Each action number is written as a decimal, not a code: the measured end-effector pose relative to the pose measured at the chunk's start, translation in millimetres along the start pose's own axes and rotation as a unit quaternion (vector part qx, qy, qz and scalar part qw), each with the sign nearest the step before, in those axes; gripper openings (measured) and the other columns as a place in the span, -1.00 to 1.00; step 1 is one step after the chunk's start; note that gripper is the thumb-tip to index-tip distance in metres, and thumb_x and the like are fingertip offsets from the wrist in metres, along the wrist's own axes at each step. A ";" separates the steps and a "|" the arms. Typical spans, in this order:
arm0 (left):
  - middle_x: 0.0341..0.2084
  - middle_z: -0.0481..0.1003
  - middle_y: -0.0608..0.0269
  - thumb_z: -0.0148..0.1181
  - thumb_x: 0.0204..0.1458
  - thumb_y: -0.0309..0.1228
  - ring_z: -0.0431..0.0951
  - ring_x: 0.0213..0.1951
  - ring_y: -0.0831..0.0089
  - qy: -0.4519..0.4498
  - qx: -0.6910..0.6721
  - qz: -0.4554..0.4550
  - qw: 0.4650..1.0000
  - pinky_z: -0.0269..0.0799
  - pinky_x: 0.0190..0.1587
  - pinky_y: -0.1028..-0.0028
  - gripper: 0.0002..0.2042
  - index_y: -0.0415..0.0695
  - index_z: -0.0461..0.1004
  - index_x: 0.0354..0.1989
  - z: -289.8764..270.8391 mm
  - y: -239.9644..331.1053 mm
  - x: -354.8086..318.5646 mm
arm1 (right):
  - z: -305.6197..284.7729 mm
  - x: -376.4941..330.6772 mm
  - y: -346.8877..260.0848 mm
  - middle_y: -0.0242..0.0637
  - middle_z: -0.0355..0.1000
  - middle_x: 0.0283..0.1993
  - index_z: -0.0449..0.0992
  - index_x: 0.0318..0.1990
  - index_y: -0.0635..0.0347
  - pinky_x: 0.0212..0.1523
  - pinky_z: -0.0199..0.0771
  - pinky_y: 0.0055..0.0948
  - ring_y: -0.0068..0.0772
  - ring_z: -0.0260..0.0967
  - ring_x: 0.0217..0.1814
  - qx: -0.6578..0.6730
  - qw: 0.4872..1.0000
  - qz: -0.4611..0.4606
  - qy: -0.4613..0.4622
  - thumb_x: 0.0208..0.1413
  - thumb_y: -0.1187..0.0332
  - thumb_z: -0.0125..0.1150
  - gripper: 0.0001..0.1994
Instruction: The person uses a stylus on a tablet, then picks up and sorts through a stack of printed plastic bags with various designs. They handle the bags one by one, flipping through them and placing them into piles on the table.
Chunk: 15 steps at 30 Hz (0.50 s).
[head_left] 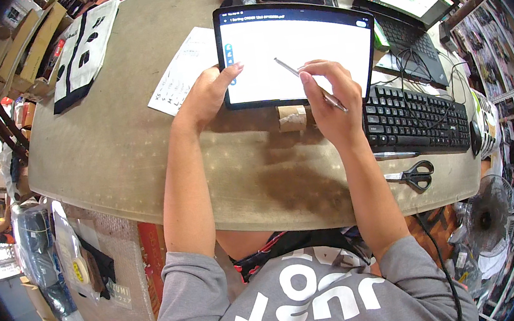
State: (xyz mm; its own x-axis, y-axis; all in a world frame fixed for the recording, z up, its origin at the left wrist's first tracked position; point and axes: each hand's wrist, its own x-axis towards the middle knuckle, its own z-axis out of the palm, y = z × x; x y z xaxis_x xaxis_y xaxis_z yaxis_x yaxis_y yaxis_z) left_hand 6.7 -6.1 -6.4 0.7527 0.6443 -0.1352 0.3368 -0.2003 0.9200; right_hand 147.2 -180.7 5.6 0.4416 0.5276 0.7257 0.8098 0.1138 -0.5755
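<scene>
A black tablet (295,50) with a white screen stands tilted on the table, propped on a cardboard roll (293,118). My left hand (206,97) grips the tablet's lower left edge, thumb on the frame. My right hand (329,99) holds a grey stylus (308,83) like a pen, with its tip touching the middle of the screen.
A sheet of handwritten paper (182,74) lies left of the tablet. A black keyboard (415,120), a mouse (475,137) and black scissors (414,175) lie to the right, a laptop (406,0) behind. Black-and-white cloth (82,50) lies far left on the beige table (112,157).
</scene>
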 end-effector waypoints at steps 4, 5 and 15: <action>-0.32 0.48 0.07 0.07 -0.03 -0.03 0.41 -0.23 0.39 -0.035 -0.013 0.023 0.999 0.27 -0.10 0.47 -0.49 -0.34 0.45 -0.21 -3.7 -3.3 2.3 | -3.2 -0.4 1.0 -0.25 0.49 -0.39 0.47 -0.44 0.20 -0.16 0.29 -0.35 -0.27 0.42 -0.26 -0.023 0.999 -0.002 0.026 -0.02 0.48 0.18 -0.98; -0.26 0.47 0.08 0.10 -0.03 -0.08 0.41 -0.17 0.40 -0.049 -0.017 0.024 0.998 0.25 -0.04 0.47 -0.51 -0.35 0.44 -0.17 -4.6 -2.6 1.7 | -5.1 -1.1 1.6 -0.25 0.49 -0.40 0.47 -0.44 0.20 -0.17 0.29 -0.36 -0.28 0.42 -0.27 -0.012 1.000 0.004 0.027 -0.02 0.48 0.17 -0.98; -0.29 0.48 0.07 0.05 0.01 -0.18 0.43 -0.22 0.38 -0.030 -0.005 0.006 1.000 0.29 -0.08 0.45 -0.58 -0.36 0.43 -0.17 -2.1 8.9 -4.3 | -12.4 -6.0 2.2 -0.24 0.48 -0.42 0.47 -0.43 0.22 -0.18 0.31 -0.41 -0.31 0.43 -0.31 -0.016 0.999 0.046 0.014 0.00 0.50 0.16 -0.98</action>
State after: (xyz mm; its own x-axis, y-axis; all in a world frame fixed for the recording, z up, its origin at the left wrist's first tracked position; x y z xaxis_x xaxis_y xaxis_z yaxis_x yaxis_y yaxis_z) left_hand 5.3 -9.1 3.1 0.7895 0.5964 -0.1450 0.3220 -0.2013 0.9251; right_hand 151.2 -194.1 4.6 0.5255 0.5104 0.6807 0.7768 0.0386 -0.6286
